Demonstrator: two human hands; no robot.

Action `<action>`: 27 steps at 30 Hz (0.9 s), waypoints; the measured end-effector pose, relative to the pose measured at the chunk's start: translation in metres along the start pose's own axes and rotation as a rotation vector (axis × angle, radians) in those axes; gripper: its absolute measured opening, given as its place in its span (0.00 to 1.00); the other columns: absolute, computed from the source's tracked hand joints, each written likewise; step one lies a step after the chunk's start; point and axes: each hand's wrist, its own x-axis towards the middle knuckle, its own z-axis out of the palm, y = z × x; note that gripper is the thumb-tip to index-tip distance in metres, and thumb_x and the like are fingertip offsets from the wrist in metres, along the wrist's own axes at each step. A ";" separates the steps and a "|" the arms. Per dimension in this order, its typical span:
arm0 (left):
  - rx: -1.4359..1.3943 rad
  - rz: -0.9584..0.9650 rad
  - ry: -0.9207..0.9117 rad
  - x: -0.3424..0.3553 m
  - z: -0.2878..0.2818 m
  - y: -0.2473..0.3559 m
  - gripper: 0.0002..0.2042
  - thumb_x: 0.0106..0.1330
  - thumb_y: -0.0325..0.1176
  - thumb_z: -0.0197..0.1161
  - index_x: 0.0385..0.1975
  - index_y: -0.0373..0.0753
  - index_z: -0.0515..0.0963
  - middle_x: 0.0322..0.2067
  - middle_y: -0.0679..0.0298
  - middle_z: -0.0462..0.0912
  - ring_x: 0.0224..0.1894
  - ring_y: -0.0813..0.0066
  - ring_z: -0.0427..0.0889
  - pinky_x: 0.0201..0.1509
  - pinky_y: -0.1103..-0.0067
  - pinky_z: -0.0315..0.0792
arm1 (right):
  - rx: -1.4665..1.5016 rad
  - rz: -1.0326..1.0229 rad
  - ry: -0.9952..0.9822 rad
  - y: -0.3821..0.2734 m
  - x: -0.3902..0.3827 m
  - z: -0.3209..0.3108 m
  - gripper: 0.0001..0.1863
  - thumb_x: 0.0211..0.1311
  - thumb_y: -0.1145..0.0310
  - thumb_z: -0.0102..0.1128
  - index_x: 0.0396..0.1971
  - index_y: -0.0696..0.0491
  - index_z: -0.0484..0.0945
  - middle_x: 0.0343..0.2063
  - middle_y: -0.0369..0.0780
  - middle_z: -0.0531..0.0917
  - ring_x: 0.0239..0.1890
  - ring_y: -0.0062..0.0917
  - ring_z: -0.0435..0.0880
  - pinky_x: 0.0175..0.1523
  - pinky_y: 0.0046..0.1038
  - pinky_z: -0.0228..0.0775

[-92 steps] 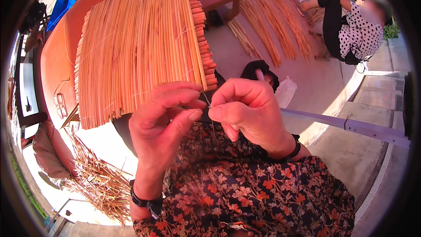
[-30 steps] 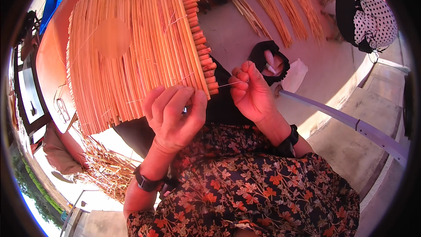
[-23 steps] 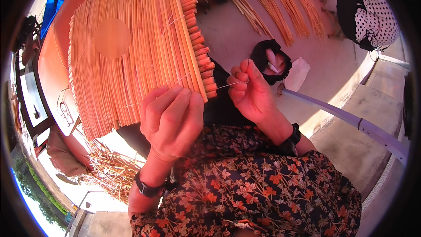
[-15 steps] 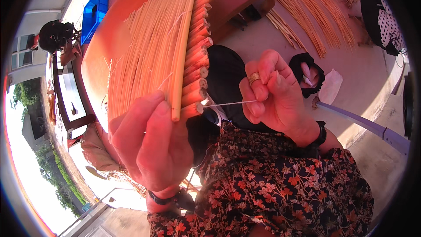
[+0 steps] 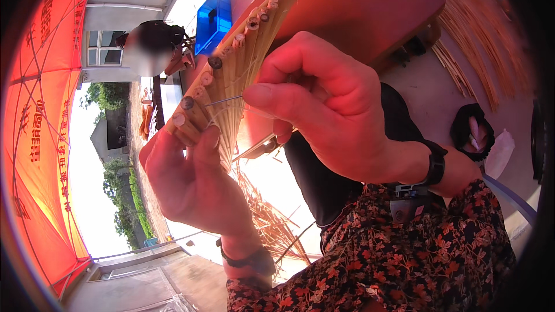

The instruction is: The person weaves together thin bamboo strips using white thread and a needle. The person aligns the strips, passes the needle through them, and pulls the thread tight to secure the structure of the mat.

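Stalk mat tilted up L of centre, nr corner pinched btwn L hand's thumb & fingers; R hand pinching needle nr stalk ends. Blue crate far L.

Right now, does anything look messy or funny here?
The straw pile, seen beside the left hand, looks messy: its pieces point every which way, while those in the stalk mat lie side by side. The mat also tilts, but that hand grips its edge, so that seems deliberate.
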 end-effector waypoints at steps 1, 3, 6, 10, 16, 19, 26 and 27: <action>0.008 0.000 0.010 0.001 -0.001 -0.001 0.16 0.67 0.16 0.61 0.54 0.23 0.72 0.48 0.47 0.82 0.48 0.63 0.83 0.54 0.71 0.81 | -0.088 -0.050 -0.010 0.003 0.001 0.000 0.04 0.66 0.77 0.65 0.34 0.59 0.77 0.25 0.35 0.81 0.23 0.12 0.79 0.26 0.18 0.71; -0.004 0.012 0.015 0.003 -0.002 -0.001 0.17 0.64 0.15 0.63 0.52 0.24 0.73 0.47 0.50 0.79 0.49 0.63 0.82 0.54 0.70 0.81 | -0.275 -0.200 -0.094 0.006 0.001 -0.001 0.05 0.63 0.78 0.67 0.32 0.59 0.78 0.25 0.36 0.80 0.22 0.12 0.79 0.26 0.18 0.69; -0.043 0.017 0.007 0.008 -0.002 -0.001 0.18 0.58 0.12 0.67 0.49 0.24 0.76 0.46 0.56 0.75 0.49 0.63 0.81 0.53 0.68 0.83 | -0.473 -0.325 -0.168 0.006 -0.001 -0.005 0.06 0.60 0.78 0.69 0.30 0.59 0.78 0.26 0.37 0.80 0.22 0.13 0.78 0.26 0.18 0.67; -0.050 -0.022 0.014 0.009 0.001 0.002 0.19 0.57 0.10 0.67 0.49 0.23 0.76 0.47 0.56 0.74 0.51 0.62 0.81 0.52 0.68 0.84 | -0.456 -0.380 -0.090 0.000 -0.005 -0.009 0.06 0.60 0.80 0.69 0.29 0.60 0.79 0.26 0.37 0.80 0.22 0.15 0.77 0.26 0.18 0.65; 0.010 0.083 -0.033 0.006 0.007 0.002 0.18 0.64 0.10 0.59 0.55 0.22 0.73 0.51 0.48 0.79 0.54 0.60 0.82 0.59 0.68 0.80 | -0.381 -0.406 -0.154 -0.002 -0.003 -0.007 0.04 0.60 0.82 0.67 0.32 0.60 0.80 0.26 0.37 0.80 0.23 0.16 0.76 0.27 0.20 0.65; 0.011 0.097 -0.038 0.005 0.011 0.004 0.18 0.63 0.09 0.59 0.53 0.23 0.74 0.50 0.51 0.79 0.54 0.60 0.81 0.59 0.69 0.80 | -0.437 -0.407 -0.179 -0.002 -0.002 -0.007 0.04 0.61 0.82 0.65 0.35 0.60 0.82 0.27 0.38 0.81 0.23 0.18 0.78 0.27 0.21 0.67; -0.014 0.093 -0.053 0.003 0.018 0.010 0.18 0.62 0.09 0.61 0.52 0.25 0.76 0.48 0.54 0.78 0.52 0.63 0.81 0.57 0.70 0.80 | -0.485 -0.432 -0.168 -0.003 -0.005 -0.009 0.11 0.60 0.81 0.66 0.43 0.60 0.83 0.29 0.40 0.83 0.25 0.28 0.82 0.29 0.25 0.73; -0.022 0.097 -0.065 0.002 0.018 0.010 0.18 0.62 0.09 0.61 0.52 0.25 0.76 0.48 0.54 0.78 0.52 0.63 0.81 0.57 0.70 0.80 | -0.473 -0.419 -0.172 -0.005 -0.007 -0.011 0.12 0.59 0.81 0.66 0.44 0.60 0.83 0.28 0.40 0.83 0.25 0.29 0.82 0.29 0.26 0.73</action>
